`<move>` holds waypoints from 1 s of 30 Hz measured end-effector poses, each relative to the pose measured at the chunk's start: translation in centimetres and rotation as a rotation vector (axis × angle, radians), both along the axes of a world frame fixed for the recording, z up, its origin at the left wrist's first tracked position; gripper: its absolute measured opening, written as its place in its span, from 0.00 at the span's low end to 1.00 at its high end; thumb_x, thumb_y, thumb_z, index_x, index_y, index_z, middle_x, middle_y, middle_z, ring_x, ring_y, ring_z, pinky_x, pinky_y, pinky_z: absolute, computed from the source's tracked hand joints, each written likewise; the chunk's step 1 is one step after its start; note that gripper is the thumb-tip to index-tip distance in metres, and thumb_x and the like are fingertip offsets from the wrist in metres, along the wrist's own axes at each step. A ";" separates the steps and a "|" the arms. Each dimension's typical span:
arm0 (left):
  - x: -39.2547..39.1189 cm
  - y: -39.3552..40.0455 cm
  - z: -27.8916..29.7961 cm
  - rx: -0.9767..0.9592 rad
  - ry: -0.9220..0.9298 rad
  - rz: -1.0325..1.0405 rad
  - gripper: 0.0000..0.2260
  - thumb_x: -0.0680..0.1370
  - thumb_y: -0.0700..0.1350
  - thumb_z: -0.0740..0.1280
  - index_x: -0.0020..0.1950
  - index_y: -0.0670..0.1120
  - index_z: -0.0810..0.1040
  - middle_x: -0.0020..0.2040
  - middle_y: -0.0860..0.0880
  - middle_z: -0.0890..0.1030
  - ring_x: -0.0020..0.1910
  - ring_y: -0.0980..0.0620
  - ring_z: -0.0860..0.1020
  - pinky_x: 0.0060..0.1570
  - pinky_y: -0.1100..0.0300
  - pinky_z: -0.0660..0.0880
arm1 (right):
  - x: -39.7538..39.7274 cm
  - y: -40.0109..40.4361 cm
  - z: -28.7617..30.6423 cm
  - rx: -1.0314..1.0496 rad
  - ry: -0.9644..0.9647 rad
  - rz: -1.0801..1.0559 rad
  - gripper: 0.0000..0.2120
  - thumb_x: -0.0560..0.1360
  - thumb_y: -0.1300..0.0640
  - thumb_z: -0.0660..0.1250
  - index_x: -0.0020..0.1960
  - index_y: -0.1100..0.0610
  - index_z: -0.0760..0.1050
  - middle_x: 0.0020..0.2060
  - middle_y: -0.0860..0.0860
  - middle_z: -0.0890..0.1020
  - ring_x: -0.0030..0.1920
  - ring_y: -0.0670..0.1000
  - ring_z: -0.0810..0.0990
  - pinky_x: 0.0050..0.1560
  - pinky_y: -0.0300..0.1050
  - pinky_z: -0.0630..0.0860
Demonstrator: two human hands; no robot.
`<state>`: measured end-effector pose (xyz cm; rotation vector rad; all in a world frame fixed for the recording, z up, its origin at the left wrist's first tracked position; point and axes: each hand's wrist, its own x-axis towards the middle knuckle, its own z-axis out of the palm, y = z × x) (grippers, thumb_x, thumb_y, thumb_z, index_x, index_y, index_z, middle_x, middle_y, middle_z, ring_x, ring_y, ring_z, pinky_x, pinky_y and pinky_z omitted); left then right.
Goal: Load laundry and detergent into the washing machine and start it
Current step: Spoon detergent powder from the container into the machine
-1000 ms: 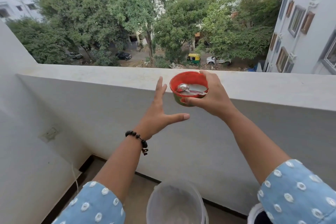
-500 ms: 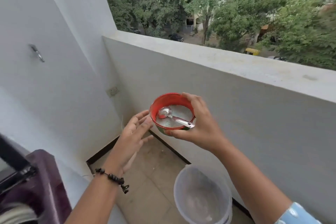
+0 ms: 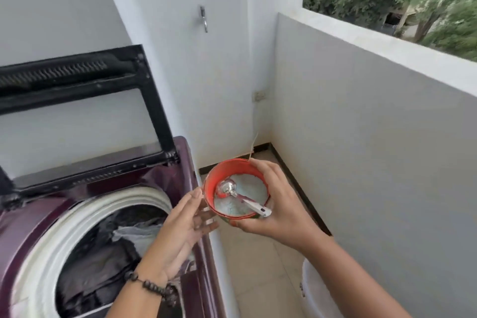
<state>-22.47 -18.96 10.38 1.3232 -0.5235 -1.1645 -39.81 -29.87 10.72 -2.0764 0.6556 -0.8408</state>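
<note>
Swung from the parapet, my right hand (image 3: pixel 278 204) now carries the red round detergent bowl (image 3: pixel 236 188) beside the maroon top-loading washing machine (image 3: pixel 191 261).
Right fingers cup the bowl, metal spoon (image 3: pixel 238 195) inside; left hand (image 3: pixel 180 230) spread beside it; laundry is loaded, so next I scoop powder into the drum.

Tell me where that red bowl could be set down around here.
Bare floor tiles lie between the washing machine and the white bucket, running back to the corner. The parapet top is bare too. The drum is crowded with laundry, and the right hand holds the bowl.
</note>
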 end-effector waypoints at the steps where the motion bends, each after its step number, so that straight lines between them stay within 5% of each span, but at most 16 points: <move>1: 1.0 0.9 -0.2 0.006 0.004 0.033 0.22 0.74 0.54 0.64 0.64 0.44 0.77 0.51 0.41 0.82 0.48 0.46 0.79 0.63 0.41 0.74 | 1.4 0.5 -0.2 0.005 0.003 0.025 0.47 0.61 0.44 0.80 0.74 0.51 0.62 0.67 0.43 0.67 0.69 0.43 0.67 0.67 0.37 0.68; 6: 6.0 4.9 -0.8 0.039 0.005 0.112 0.24 0.75 0.56 0.62 0.66 0.43 0.76 0.59 0.38 0.82 0.56 0.41 0.79 0.63 0.42 0.74 | 7.8 3.1 -1.2 0.020 0.026 0.144 0.46 0.62 0.45 0.81 0.74 0.51 0.62 0.67 0.44 0.67 0.69 0.43 0.68 0.66 0.37 0.69; 14: 11.8 9.3 -1.2 0.058 0.032 0.155 0.22 0.76 0.56 0.62 0.66 0.46 0.76 0.57 0.41 0.83 0.49 0.48 0.83 0.53 0.47 0.80 | 15.4 6.5 -2.4 -0.002 0.031 0.252 0.48 0.62 0.45 0.80 0.75 0.54 0.61 0.67 0.45 0.67 0.69 0.41 0.66 0.66 0.33 0.65; 19: 13.7 11.0 -2.2 0.141 0.213 0.111 0.25 0.76 0.56 0.64 0.67 0.43 0.75 0.61 0.37 0.81 0.61 0.34 0.78 0.61 0.37 0.75 | 17.9 7.9 -4.1 0.004 0.038 0.252 0.48 0.62 0.46 0.81 0.75 0.55 0.61 0.68 0.47 0.67 0.70 0.45 0.67 0.68 0.38 0.67; 23: 14.7 11.7 -3.5 0.122 0.307 0.194 0.22 0.76 0.46 0.68 0.67 0.37 0.74 0.58 0.35 0.82 0.57 0.38 0.81 0.50 0.48 0.82 | 18.8 8.7 -5.6 -0.007 0.087 0.318 0.48 0.63 0.44 0.79 0.76 0.52 0.58 0.70 0.48 0.64 0.72 0.41 0.61 0.68 0.31 0.62; 26: 15.5 12.2 -3.9 0.140 0.281 0.241 0.16 0.77 0.40 0.66 0.64 0.36 0.74 0.54 0.36 0.84 0.50 0.42 0.84 0.42 0.53 0.82 | 18.6 8.8 -6.6 -0.018 0.154 0.365 0.41 0.66 0.40 0.75 0.74 0.45 0.63 0.74 0.46 0.57 0.75 0.37 0.56 0.68 0.27 0.59; 30: 16.8 12.9 -4.5 0.182 0.242 0.293 0.14 0.79 0.39 0.65 0.64 0.38 0.75 0.54 0.38 0.84 0.55 0.41 0.83 0.49 0.51 0.81 | 18.2 8.9 -7.2 -0.165 0.218 0.302 0.19 0.71 0.45 0.71 0.62 0.44 0.79 0.68 0.46 0.68 0.61 0.39 0.73 0.61 0.40 0.75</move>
